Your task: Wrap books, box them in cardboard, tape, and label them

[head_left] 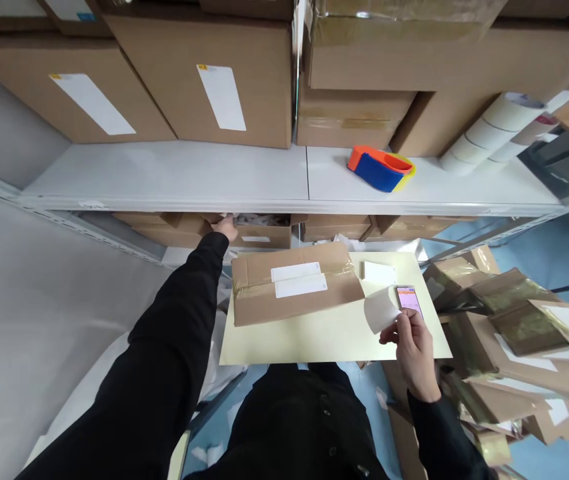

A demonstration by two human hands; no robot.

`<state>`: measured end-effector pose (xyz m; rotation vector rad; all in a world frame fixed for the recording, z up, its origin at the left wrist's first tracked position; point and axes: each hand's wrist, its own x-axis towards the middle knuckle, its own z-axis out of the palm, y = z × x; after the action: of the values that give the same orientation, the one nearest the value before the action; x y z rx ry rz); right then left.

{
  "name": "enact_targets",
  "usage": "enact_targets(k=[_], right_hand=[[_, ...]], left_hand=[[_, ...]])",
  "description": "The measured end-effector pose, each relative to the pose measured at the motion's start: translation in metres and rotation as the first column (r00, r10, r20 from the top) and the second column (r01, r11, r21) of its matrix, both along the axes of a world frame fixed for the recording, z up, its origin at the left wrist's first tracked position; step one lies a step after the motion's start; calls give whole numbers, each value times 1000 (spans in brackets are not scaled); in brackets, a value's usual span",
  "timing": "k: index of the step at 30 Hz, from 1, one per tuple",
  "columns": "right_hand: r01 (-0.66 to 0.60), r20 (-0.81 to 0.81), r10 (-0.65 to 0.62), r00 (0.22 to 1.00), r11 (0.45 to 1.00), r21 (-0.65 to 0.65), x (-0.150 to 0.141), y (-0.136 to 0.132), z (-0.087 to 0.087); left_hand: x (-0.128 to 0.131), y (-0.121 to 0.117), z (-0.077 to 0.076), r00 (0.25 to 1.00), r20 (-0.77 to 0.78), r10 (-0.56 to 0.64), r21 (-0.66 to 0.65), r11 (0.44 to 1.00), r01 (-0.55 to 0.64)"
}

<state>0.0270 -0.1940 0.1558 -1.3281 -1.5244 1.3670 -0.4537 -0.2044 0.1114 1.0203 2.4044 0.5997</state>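
My right hand (411,343) pinches a curled white paper label (381,311) between thumb and fingers, above the right side of a pale yellow board (309,340). Close behind it lies a phone (409,298) with a lit screen, and beyond that a small white stack of labels (379,273). A taped cardboard box (294,283) with two white labels rests on the board. My left hand (225,229) reaches out to an open carton (259,235) on the lower shelf; its fingertips are hidden there, so its grip does not show.
Large cardboard boxes (244,60) fill the upper shelf. On its white surface lie orange, blue and yellow bands (379,168) and white rolls (489,133). Many taped parcels (529,347) are heaped on the floor at the right. A metal shelf edge (264,205) runs above my left hand.
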Motion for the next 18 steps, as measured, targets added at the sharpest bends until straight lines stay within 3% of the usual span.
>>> enact_targets(k=[3, 5, 6, 7, 9, 12, 13, 15, 18], right_hand=[[-30, -10, 30, 999, 999, 17, -11, -6, 0], [-55, -44, 58, 997, 997, 47, -22, -7, 4], [-78, -62, 82, 995, 995, 69, -29, -8, 7], [-107, -77, 114, 990, 990, 92, -36, -8, 11], [-167, -106, 183, 977, 976, 141, -53, -11, 19], [-244, -156, 278, 948, 947, 209, -80, -21, 30], [-278, -159, 318, 934, 932, 231, -87, -26, 33], [-383, -150, 434, 889, 881, 279, -95, -37, 39], [-581, -78, 649, 757, 722, 374, -96, -48, 43]], left_hand=[[6, -9, 0, 996, -43, 81, -118, 989, -86], [20, -28, 18, 1000, -3, 17, -208, 978, -17], [33, -40, 32, 997, 50, -67, -212, 974, 76], [51, -54, 48, 978, 97, -183, -176, 964, 198], [101, -84, 84, 907, 131, -400, 30, 916, 400], [192, -117, 118, 863, 23, -504, 383, 802, 458], [218, -124, 121, 868, -24, -495, 463, 765, 449], [253, -131, 116, 910, -56, -411, 559, 742, 370], [261, -137, 97, 960, 12, -279, 643, 738, 206]])
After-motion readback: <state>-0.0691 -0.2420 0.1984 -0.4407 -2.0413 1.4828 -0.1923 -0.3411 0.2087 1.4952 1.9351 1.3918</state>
